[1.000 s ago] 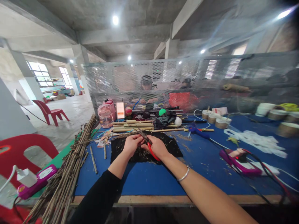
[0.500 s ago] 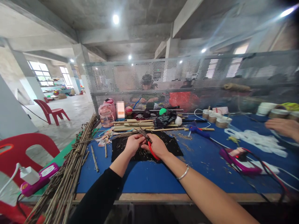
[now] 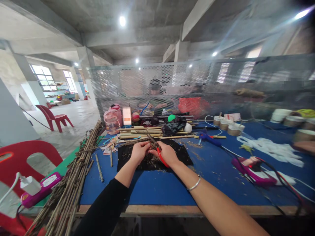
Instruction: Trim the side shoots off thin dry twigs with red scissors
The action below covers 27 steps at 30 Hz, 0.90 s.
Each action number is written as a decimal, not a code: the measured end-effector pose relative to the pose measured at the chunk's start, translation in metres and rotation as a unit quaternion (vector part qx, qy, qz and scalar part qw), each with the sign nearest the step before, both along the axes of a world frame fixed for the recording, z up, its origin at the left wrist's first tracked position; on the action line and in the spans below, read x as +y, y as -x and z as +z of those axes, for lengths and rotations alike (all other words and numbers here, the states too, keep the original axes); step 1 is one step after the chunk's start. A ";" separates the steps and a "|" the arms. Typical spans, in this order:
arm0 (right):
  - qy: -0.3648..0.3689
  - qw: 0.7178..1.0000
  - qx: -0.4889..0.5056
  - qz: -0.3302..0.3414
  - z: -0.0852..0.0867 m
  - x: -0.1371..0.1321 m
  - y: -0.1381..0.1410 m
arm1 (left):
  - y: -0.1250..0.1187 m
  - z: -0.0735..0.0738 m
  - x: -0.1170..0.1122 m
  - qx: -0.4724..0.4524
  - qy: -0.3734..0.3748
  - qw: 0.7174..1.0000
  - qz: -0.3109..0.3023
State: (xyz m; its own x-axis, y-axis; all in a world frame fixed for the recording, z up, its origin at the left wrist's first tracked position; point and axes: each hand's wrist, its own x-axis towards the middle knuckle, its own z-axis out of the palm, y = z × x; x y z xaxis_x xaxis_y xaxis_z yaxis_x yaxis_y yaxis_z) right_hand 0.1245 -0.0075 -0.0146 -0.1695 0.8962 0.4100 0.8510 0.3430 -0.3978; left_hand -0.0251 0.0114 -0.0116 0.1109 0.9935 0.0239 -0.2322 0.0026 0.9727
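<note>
My right hand (image 3: 167, 154) is closed around the red-handled scissors (image 3: 162, 159), whose dark blades point up and to the left. Close beside it, my left hand (image 3: 139, 153) is pinched shut at the fingertips, near the blades. Whatever sits in that pinch is too small to make out. Both hands are over a black cloth (image 3: 183, 159) strewn with small plant clippings (image 3: 151, 159). Thin brown twigs (image 3: 130, 142) lie just behind my left hand. Short cut sticks (image 3: 99, 167) rest on the blue tabletop to the left.
A long bundle of dry stems (image 3: 73, 177) leans along the left table edge. Behind the cloth lie bamboo sticks (image 3: 140, 135) and a pink bottle (image 3: 112, 121). A blue glue gun (image 3: 209, 137), a purple power strip (image 3: 256, 173) and a person's blurred hand (image 3: 305, 146) are at right.
The scissor blades look closer together than before. My hands have barely shifted. At the far right, the other person's hand has moved lower and toward the edge of view.
</note>
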 end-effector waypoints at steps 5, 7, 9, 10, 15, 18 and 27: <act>-0.007 1.000 0.002 -0.009 -0.001 0.004 -0.003 | 0.000 0.001 0.002 -0.036 0.030 0.998 0.043; -0.006 1.000 0.006 -0.005 -0.003 0.006 -0.004 | 0.000 0.002 0.001 -0.052 0.041 0.997 0.046; -0.009 1.000 0.011 0.007 -0.005 0.007 -0.004 | 0.000 0.003 0.001 -0.064 0.047 0.996 0.040; -0.013 1.000 0.014 0.017 -0.006 0.007 -0.004 | 0.000 0.003 0.001 -0.068 0.047 0.996 0.035; -0.033 0.997 0.015 0.074 -0.007 0.006 -0.002 | 0.000 0.002 0.000 -0.044 0.027 0.999 0.004; -0.026 0.997 0.012 0.072 -0.005 0.003 0.000 | -0.001 0.002 -0.001 -0.018 0.023 0.999 -0.013; -0.011 0.996 0.052 0.067 -0.003 0.002 0.001 | 0.000 0.002 -0.001 -0.046 0.006 0.999 -0.011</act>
State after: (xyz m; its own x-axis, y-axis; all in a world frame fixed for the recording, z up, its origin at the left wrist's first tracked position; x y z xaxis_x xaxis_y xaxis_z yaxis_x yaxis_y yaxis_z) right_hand 0.1238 -0.0057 -0.0174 -0.2429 0.8590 0.4507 0.7509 0.4606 -0.4733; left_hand -0.0253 0.0102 -0.0094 0.1312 0.9911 0.0222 -0.3210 0.0213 0.9468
